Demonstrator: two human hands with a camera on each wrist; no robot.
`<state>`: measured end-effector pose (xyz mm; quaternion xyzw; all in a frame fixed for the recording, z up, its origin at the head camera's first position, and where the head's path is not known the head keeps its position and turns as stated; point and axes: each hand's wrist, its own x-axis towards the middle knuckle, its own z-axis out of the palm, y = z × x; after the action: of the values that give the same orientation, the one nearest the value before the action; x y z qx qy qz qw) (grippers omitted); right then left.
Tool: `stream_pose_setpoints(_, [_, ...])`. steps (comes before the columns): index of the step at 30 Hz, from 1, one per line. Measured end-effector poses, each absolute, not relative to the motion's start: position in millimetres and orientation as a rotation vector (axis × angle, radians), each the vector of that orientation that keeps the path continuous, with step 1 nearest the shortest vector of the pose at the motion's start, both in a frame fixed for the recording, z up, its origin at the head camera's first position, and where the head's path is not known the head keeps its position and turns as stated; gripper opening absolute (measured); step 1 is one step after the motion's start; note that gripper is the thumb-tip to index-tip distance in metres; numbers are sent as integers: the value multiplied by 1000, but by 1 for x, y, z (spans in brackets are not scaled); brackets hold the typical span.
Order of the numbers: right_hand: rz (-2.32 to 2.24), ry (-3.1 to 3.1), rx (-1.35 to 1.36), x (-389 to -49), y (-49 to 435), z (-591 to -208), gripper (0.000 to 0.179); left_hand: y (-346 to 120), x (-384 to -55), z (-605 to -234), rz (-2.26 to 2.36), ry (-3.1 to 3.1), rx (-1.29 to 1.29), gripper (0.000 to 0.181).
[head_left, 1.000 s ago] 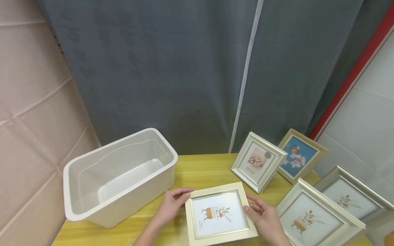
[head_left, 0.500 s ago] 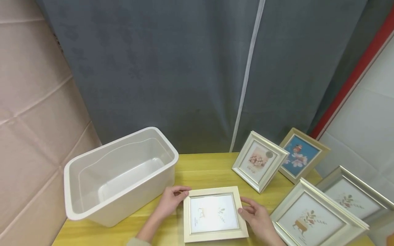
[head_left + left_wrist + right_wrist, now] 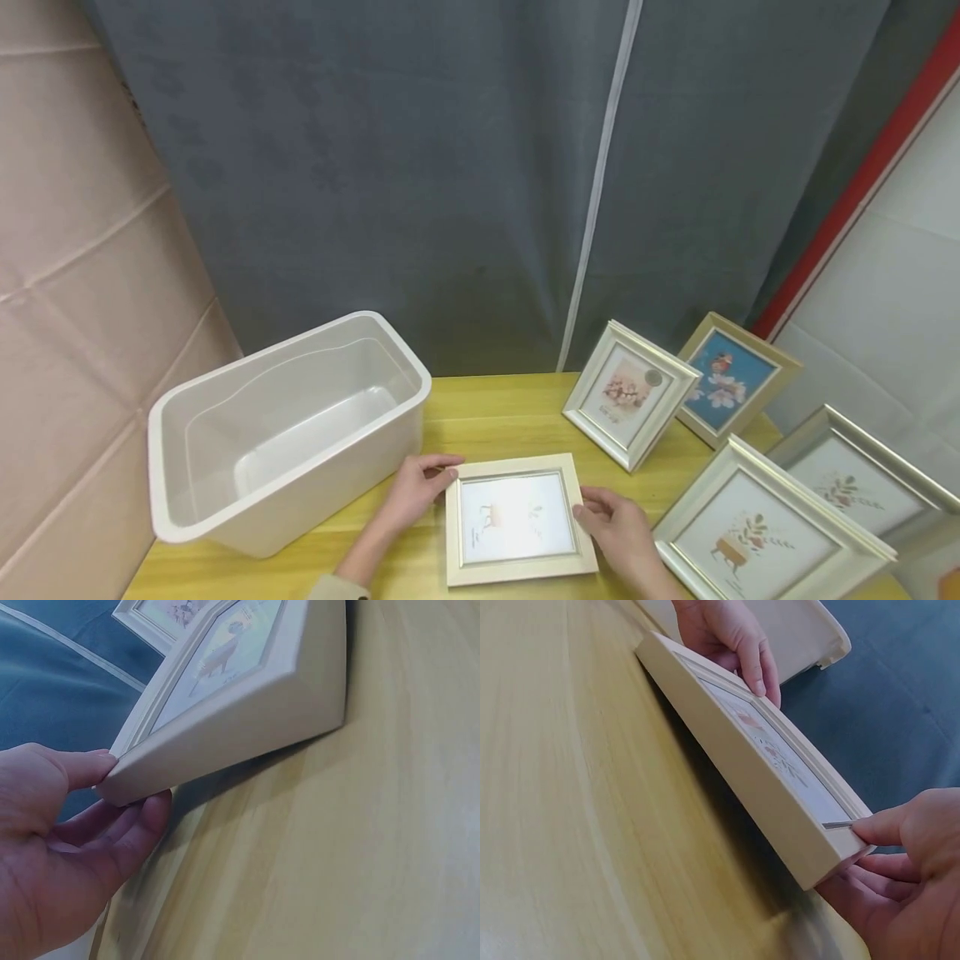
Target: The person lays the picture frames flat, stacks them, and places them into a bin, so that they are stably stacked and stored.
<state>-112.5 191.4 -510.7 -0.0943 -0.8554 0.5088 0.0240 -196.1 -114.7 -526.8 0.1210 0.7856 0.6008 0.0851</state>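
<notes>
A cream picture frame [image 3: 516,515] with a plant-in-pot drawing lies between my hands, low over the table, glare washing out part of its glass. My left hand [image 3: 414,493] pinches its upper left corner, thumb on top and fingers beneath, as the left wrist view shows at the frame's side [image 3: 225,727]. On the opposite side my right hand [image 3: 621,533] pinches the right border, thumb on the face and fingers curled under. In the right wrist view, the far side of the frame [image 3: 742,765] is raised off the wood; its near edge sits closer to the table.
An off-white plastic bin [image 3: 300,492] stands at the left of the wooden table [image 3: 487,408]. At right, a blossom frame [image 3: 626,396], a blue-picture frame [image 3: 727,383] and two larger frames [image 3: 757,533] [image 3: 855,483] stand tilted. A grey curtain [image 3: 375,167] hangs behind.
The picture frame has come down toward the table and shifted slightly left, and glare now covers its picture. My right hand has moved left with it; my left hand has barely moved.
</notes>
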Motion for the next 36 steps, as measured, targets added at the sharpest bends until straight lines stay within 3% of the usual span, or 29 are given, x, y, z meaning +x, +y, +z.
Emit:
stream_pose_setpoints(8, [1552, -2657, -264, -113, 191, -515, 35, -113, -196, -527, 1832, 2352, 376, 28])
stream_pose_setpoints(20, [1541, -2716, -253, -108, 193, -518, 39, -113, -199, -528, 1695, 2493, 465, 44])
stream_pose_setpoints(36, [1562, -2771, -236, -102, 189, -522, 41, -122, -197, -533, 1543, 2597, 543, 39])
